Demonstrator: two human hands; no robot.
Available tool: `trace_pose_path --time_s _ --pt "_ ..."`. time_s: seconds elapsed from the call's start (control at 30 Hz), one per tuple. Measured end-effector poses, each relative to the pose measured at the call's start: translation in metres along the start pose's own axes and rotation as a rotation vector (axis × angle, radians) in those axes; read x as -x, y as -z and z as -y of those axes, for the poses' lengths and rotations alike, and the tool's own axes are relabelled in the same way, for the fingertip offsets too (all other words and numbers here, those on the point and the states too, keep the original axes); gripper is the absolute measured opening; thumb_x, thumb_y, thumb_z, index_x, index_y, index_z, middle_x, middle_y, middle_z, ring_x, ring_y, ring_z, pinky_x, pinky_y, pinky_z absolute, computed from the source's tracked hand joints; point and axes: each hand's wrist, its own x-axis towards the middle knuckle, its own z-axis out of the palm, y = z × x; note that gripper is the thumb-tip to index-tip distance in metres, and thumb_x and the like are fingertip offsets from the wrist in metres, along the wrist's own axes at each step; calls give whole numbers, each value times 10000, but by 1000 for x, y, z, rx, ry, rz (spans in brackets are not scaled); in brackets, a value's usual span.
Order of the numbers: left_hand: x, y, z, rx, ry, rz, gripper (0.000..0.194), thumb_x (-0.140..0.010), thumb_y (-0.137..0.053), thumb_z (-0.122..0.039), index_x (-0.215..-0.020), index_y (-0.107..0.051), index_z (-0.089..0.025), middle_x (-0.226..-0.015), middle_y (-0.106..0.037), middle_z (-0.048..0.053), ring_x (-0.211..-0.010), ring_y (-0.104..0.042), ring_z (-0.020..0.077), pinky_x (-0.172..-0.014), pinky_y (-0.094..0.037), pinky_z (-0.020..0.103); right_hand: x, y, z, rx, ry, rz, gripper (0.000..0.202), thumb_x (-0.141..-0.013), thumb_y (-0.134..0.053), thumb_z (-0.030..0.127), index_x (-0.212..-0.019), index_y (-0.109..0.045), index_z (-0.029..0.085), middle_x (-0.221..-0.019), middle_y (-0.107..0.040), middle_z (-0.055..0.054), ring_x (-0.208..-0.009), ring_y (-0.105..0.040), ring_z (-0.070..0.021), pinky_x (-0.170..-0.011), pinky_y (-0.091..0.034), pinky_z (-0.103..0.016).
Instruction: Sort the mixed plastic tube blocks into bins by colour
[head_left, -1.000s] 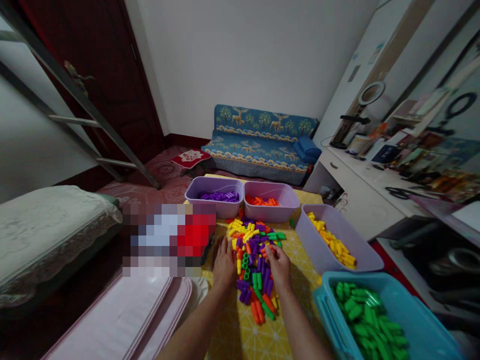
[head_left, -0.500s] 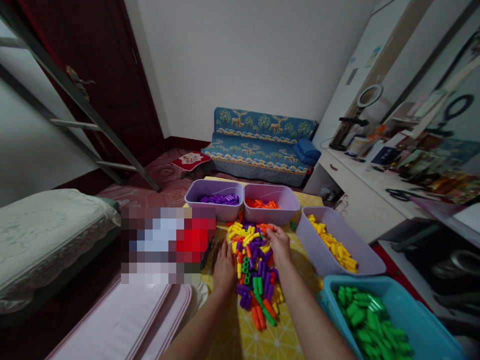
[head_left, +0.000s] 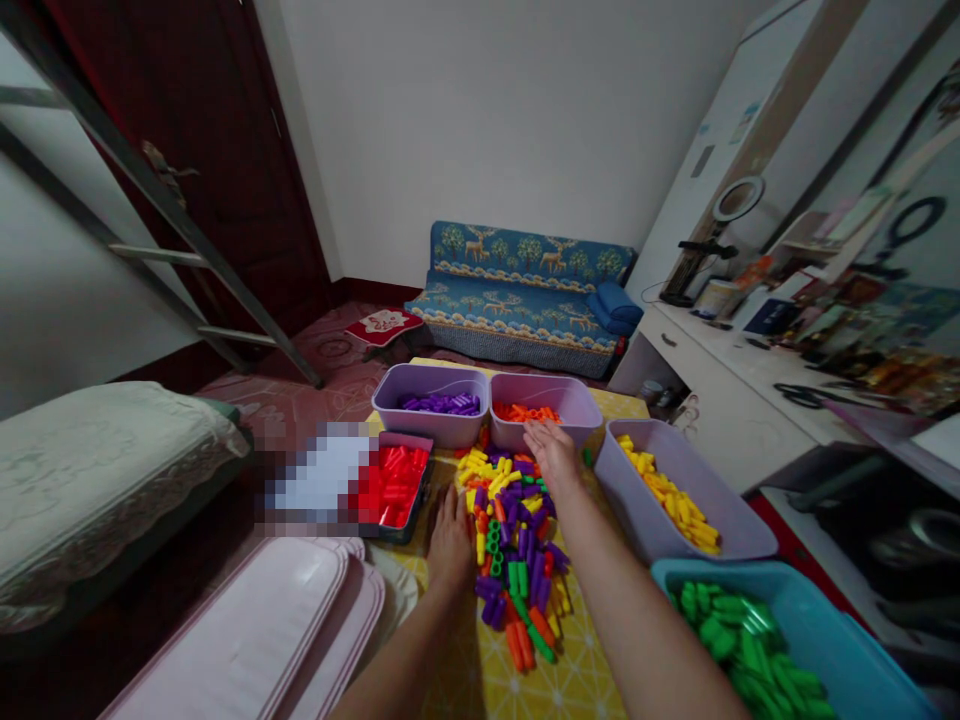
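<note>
My hands are well apart: my left hand (head_left: 451, 545) lies palm down with its fingers stretched out along the left edge of the mixed heap of plastic pieces (head_left: 521, 548), gripping nothing that I can see, while my right hand (head_left: 553, 455) reaches to the near rim of the lilac bin of orange pieces (head_left: 583, 402) (whether a piece is tucked under those fingers, I cannot tell). The heap sits on the yellow-covered worktop (head_left: 589, 660) between my forearms, its long axis running away from me towards that bin, so the bin stands just beyond the heap's far end and my right hand is the nearer one to it. Farther out, a bin of purple pieces (head_left: 442, 430) stands to its left, a bin of yellow pieces (head_left: 742, 515) to the right, and a teal tub of green pieces (head_left: 832, 625) nearer me.
</note>
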Motion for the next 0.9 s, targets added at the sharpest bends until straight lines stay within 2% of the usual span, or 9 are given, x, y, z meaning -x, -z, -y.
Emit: trace_pose_path --time_s 0.13,0.23,0.37,0.43,0.5,0.57,0.67,0.77,0.9 --pt "-1 1 -1 -5 8 16 489 -938 -385 -193 -1403 -484 -77 -1526 -403 185 -1406 -393 290 -1134 -378 410 11 15 -14 110 41 4 491 -659 -711 343 -1126 -600 242 -1213 -681 -107 -1088 -664 -235 -923 -525 -431" --pt "-1 1 -1 -4 10 9 492 -933 -395 -193 -1402 -484 -79 -1521 -409 186 -1400 -403 283 -1130 -386 413 27 35 -32 272 107 -59 516 -707 -634 417 -1182 -593 220 -1221 -674 -132 -1075 -661 -246 -914 -521 -440" --pt "0 0 -1 -2 2 -17 488 -939 -384 -201 -1405 -483 -95 -1517 -417 180 -1399 -404 281 -1134 -382 427 46 63 -48 498 193 -132 449 -661 -595 356 -1070 -663 185 -1126 -705 -130 -1105 -620 -265 -1015 -446 -463" --pt "0 0 0 2 2 -22 485 -939 -382 -203 -1400 -489 -98 -1515 -422 175 -1400 -402 279 -1135 -380 423 52 69 -51 601 237 -127 415 -646 -576 303 -1031 -690 202 -1119 -708 -102 -1131 -591 -266 -1069 -392 -470" --pt "1 0 0 9 1 -29 485 -935 -385 -198 -1399 -490 -105 -1511 -431 168 -1398 -407 275 -1135 -382 419 56 65 -52 670 273 -68 417 -634 -560 235 -1024 -707 221 -1129 -707 -69 -1145 -575 -252 -1102 -357 -454" --pt "0 -1 0 13 1 -32 489 -930 -385 -187 -1401 -485 -103 -1508 -434 172 -1396 -409 274 -1134 -382 421 60 55 -54 802 324 76 491 -638 -536 160 -1096 -701 225 -1202 -684 -50 -1198 -543 -230 -1128 -328 -421" --pt "0 -1 0 19 -1 -26 502 -917 -402 -175 -1409 -475 -108 -1516 -422 173 -1402 -400 273 -1136 -380 422 66 36 -55 1170 379 304 604 -722 -489 94 -1294 -608 246 -1395 -568 -34 -1347 -410 -214 -1151 -274 -410" --pt "-1 0 0 24 2 -12 514 -903 -418 -166 -1413 -471 -124 -1523 -416 161 -1405 -397 270 -1140 -374 417 74 26 -49 1458 366 359 573 -798 -465 93 -1326 -579 282 -1442 -521 -30 -1373 -358 -223 -1119 -277 -412" --pt "0 2 -1 27 8 20 541 -894 -438 -174 -1431 -443 -106 -1535 -393 172 -1409 -387 284 -1147 -361 412 85 26 -33 1616 377 411 400 -826 -481 117 -1148 -672 259 -1242 -638 -55 -1194 -481 -224 -1006 -339 -355"
